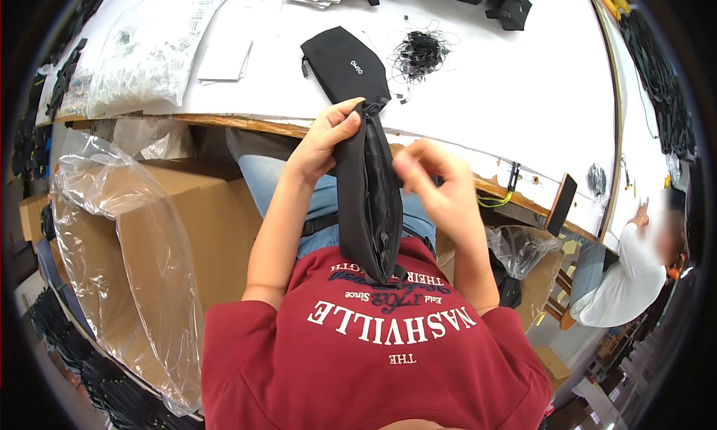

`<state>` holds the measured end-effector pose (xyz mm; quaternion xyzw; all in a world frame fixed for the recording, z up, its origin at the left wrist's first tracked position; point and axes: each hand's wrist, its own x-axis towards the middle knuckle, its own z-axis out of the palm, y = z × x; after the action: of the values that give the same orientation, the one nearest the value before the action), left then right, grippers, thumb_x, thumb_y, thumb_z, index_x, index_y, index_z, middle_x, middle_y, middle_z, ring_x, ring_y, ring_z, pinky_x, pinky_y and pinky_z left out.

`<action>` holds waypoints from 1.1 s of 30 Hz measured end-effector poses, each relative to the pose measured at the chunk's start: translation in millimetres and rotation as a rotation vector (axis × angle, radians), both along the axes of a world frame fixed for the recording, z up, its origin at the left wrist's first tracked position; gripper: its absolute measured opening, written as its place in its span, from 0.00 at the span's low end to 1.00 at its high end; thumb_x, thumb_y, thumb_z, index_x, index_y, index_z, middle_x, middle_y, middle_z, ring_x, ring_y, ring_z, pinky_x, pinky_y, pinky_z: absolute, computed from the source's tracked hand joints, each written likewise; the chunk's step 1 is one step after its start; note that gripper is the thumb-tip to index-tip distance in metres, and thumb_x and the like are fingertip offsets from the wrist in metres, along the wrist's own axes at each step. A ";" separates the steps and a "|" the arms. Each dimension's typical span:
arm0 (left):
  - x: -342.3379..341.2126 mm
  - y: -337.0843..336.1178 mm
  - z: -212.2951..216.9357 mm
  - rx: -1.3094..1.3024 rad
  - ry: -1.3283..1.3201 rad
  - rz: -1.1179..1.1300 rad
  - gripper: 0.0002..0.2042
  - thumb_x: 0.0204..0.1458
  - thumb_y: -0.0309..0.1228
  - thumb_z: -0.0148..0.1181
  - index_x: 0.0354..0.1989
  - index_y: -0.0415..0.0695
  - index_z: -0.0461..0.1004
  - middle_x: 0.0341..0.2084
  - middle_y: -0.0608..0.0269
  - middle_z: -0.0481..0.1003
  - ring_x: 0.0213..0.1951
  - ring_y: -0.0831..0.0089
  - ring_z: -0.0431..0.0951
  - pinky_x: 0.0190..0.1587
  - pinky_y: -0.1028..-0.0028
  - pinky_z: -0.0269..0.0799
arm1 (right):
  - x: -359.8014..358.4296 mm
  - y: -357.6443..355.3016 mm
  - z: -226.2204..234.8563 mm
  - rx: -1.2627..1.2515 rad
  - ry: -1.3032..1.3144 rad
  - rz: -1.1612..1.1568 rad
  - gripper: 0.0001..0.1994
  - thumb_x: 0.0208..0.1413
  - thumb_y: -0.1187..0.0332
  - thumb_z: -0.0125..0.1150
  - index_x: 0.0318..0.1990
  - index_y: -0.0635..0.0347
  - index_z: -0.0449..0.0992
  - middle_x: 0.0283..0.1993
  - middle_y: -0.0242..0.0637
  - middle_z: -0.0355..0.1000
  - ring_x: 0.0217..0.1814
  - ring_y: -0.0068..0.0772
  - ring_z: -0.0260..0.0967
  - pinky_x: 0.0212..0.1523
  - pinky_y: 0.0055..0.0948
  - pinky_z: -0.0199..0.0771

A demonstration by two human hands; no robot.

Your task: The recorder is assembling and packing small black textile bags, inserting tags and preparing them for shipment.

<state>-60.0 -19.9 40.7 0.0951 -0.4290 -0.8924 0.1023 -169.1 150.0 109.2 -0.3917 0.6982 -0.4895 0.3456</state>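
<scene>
Close to maroon shirt, long black fabric pouch held upright, mouth gaping toward wearer's right, above lap. Left hand: grip pinching pouch's top end. Right hand: blurred, fingers curled just beside open edge; can't tell whether grip pinches anything. Beyond, on white table: flat black angular pouch, then tangled pile of thin black cords; farther, black bags.

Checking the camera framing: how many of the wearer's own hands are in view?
2: the left hand grips the black pouch near its top; the right hand, blurred, is to its right.
</scene>
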 end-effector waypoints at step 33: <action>15.7 -28.7 -30.5 0.149 0.099 0.383 0.22 0.57 0.50 0.49 0.26 0.42 0.60 0.23 0.69 0.56 0.28 0.79 0.58 0.32 0.80 0.59 | 3.2 -11.9 39.9 0.100 0.051 0.607 0.04 0.49 0.74 0.60 0.31 0.63 0.73 0.27 0.37 0.69 0.27 0.33 0.69 0.28 0.28 0.67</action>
<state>-44.3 -48.6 10.2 0.1383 -0.3303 -0.8895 0.2837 -165.9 138.1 149.1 -0.5772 0.5808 -0.3190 0.4772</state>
